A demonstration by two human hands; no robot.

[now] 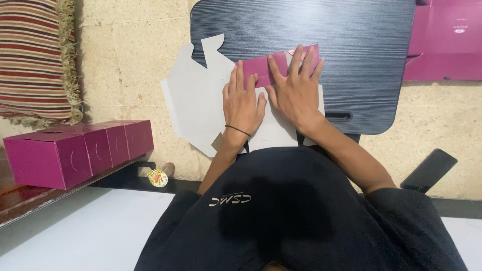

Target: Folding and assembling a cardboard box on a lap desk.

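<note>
A flat die-cut cardboard box blank [198, 103], grey on its upper side, lies across the left part of a dark lap table [361, 45]. One flap [261, 68] is folded over toward me and shows its magenta face. My left hand [243, 103] lies flat with its fingers pressing the left part of that magenta flap. My right hand [296, 88] is spread flat beside it, pressing the flap's right part and the fold. Both hands touch at the thumbs. A thin black band circles my left wrist.
Several assembled magenta boxes [80, 150] stand in a row on a wooden ledge at the left. More flat magenta blanks [447, 40] lie at the top right. A black phone [429, 169] rests on the stone floor at the right. A striped rug [32, 55] is at the upper left.
</note>
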